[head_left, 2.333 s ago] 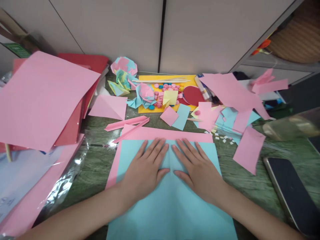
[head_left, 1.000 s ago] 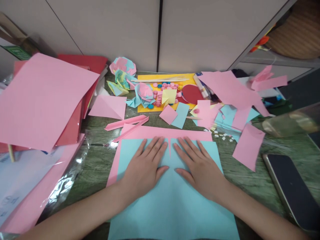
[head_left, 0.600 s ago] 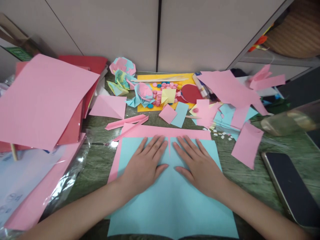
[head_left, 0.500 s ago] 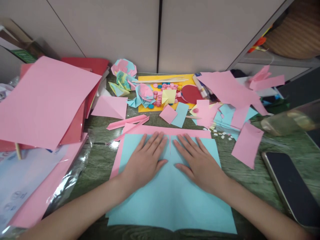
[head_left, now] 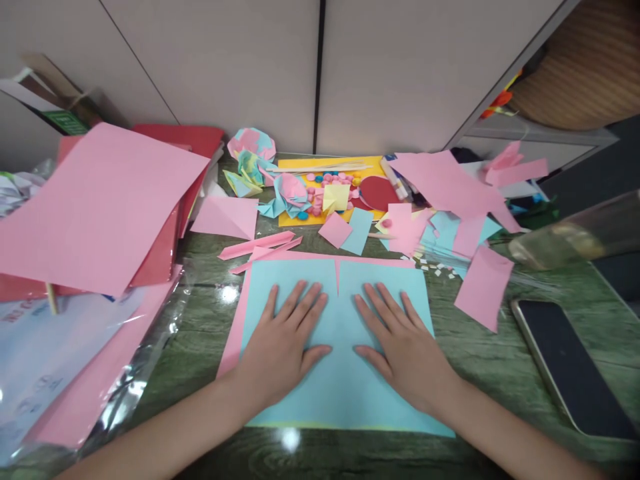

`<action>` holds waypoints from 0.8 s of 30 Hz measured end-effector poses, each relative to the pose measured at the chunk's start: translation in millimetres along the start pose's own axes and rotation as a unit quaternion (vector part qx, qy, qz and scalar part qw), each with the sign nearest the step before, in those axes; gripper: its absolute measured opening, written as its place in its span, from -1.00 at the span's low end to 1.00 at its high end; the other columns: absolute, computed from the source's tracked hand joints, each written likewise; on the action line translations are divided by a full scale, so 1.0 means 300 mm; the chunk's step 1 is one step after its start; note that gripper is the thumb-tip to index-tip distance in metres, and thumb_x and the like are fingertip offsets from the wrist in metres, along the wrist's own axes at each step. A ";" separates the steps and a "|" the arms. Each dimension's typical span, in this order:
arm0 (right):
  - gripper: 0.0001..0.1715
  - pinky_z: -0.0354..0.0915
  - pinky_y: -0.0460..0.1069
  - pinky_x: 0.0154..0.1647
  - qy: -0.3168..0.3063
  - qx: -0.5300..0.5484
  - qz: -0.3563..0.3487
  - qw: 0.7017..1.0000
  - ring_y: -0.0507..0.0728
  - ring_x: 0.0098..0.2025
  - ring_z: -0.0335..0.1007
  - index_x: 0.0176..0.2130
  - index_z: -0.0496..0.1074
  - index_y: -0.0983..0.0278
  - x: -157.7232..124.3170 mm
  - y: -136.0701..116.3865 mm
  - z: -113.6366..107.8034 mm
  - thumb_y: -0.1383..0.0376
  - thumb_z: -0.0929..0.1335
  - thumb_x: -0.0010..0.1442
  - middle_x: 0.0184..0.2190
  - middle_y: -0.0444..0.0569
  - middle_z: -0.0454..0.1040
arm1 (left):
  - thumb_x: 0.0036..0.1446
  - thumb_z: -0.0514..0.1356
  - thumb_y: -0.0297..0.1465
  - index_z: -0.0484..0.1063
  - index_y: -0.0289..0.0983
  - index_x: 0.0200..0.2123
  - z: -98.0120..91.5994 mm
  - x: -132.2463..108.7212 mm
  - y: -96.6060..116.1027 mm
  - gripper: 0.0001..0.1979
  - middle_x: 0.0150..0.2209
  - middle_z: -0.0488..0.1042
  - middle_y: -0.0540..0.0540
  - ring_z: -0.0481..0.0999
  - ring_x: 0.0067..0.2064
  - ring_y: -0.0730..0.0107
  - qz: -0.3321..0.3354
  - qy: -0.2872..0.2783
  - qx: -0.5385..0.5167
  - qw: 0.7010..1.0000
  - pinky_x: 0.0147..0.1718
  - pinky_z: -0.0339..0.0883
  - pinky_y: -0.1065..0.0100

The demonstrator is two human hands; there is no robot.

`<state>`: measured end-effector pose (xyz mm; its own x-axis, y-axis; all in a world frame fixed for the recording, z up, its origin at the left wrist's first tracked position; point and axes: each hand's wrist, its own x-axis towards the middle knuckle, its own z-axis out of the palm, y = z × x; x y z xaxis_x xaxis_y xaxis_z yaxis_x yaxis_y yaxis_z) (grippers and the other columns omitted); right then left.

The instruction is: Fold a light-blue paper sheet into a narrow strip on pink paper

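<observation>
A light blue sheet of paper (head_left: 345, 393) lies on the green table, on top of a pink sheet (head_left: 235, 333) whose edge shows along the left and the top. A narrow slit or gap at the middle of the blue sheet's top edge shows pink. My left hand (head_left: 283, 343) lies flat on the blue sheet's left half, fingers spread. On the right half my right hand (head_left: 400, 343) rests flat too, fingers apart. Neither hand holds anything.
A big pink sheet (head_left: 95, 207) over red card sits at the left, above plastic wrap (head_left: 65, 373). Behind lie a yellow sheet (head_left: 330, 193) with small coloured pieces, folded paper shapes (head_left: 260, 170) and pink scraps (head_left: 450, 183). A dark phone (head_left: 570, 370) lies at the right.
The blue sheet has slid away from me, so its near edge now shows and less pink shows above it. Both hands stay flat, now lower on the sheet.
</observation>
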<state>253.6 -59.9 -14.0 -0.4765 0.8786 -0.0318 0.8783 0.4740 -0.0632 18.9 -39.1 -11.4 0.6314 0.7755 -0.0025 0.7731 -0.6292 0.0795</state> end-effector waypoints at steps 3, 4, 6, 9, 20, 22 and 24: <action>-0.25 -0.14 0.32 0.27 -0.001 0.001 0.004 1.000 0.26 0.35 -0.31 0.30 -0.09 0.21 0.004 0.001 0.007 -0.04 0.11 0.26 0.34 0.00 -0.17 | 0.24 -0.13 -0.07 -0.11 -0.23 0.30 0.010 0.000 -0.002 -0.36 0.33 -0.12 -0.12 -0.13 0.33 0.04 -0.009 0.003 0.000 1.000 0.21 -0.22 -0.17; -0.25 -0.14 0.31 0.27 -0.001 0.001 0.006 1.000 0.26 0.35 -0.32 0.30 -0.09 0.21 0.006 0.001 0.008 -0.04 0.11 0.25 0.34 0.00 -0.17 | 0.24 -0.13 -0.06 -0.11 -0.23 0.30 0.010 0.000 -0.002 -0.36 0.33 -0.12 -0.12 -0.12 0.33 0.04 -0.010 0.005 0.001 1.000 0.21 -0.22 -0.17; -0.25 -0.16 0.32 0.27 -0.003 0.002 0.008 1.000 0.26 0.35 -0.32 0.30 -0.10 0.21 0.007 0.002 0.009 -0.04 0.11 0.25 0.34 0.01 -0.17 | 0.24 -0.12 -0.06 -0.11 -0.23 0.30 0.008 0.001 -0.001 -0.36 0.33 -0.12 -0.13 -0.10 0.32 0.04 -0.010 0.008 0.001 1.000 0.21 -0.22 -0.17; -0.24 -0.16 0.32 0.27 -0.005 0.002 0.011 1.000 0.27 0.35 -0.33 0.30 -0.11 0.21 0.002 0.004 0.009 -0.04 0.12 0.25 0.34 0.02 -0.19 | 0.23 -0.10 -0.07 -0.09 -0.23 0.29 0.006 0.000 0.000 -0.36 0.33 -0.09 -0.14 -0.09 0.32 0.04 -0.010 0.012 0.000 1.000 0.21 -0.21 -0.16; -0.25 -0.15 0.32 0.27 0.004 0.004 0.007 1.000 0.26 0.35 -0.32 0.30 -0.10 0.20 -0.007 0.012 0.011 -0.04 0.12 0.25 0.34 0.01 -0.16 | 0.22 -0.11 -0.04 -0.09 -0.24 0.29 -0.001 0.002 -0.005 -0.33 0.33 -0.09 -0.14 -0.13 0.33 0.04 -0.006 -0.004 -0.002 1.000 0.22 -0.25 -0.15; -0.25 -0.15 0.32 0.27 0.000 0.005 0.007 1.000 0.26 0.35 -0.32 0.30 -0.10 0.20 -0.009 0.015 0.012 -0.04 0.12 0.25 0.34 0.00 -0.17 | 0.22 -0.12 -0.04 -0.10 -0.24 0.29 -0.001 0.002 -0.005 -0.33 0.33 -0.09 -0.14 -0.14 0.33 0.04 -0.004 -0.008 -0.003 1.000 0.22 -0.25 -0.15; -0.25 -0.15 0.32 0.27 -0.001 0.003 0.005 1.000 0.25 0.35 -0.33 0.30 -0.10 0.20 -0.012 0.019 0.012 -0.04 0.13 0.25 0.34 -0.01 -0.17 | 0.22 -0.12 -0.03 -0.10 -0.24 0.29 0.000 0.002 -0.006 -0.33 0.33 -0.10 -0.14 -0.14 0.33 0.03 -0.002 -0.008 -0.005 1.000 0.22 -0.24 -0.16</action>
<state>260.0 -60.6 -17.8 -0.4675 0.8833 -0.0346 0.8829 0.4646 -0.0681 17.9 -37.5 -11.6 0.6289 0.7773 -0.0187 0.7754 -0.6252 0.0890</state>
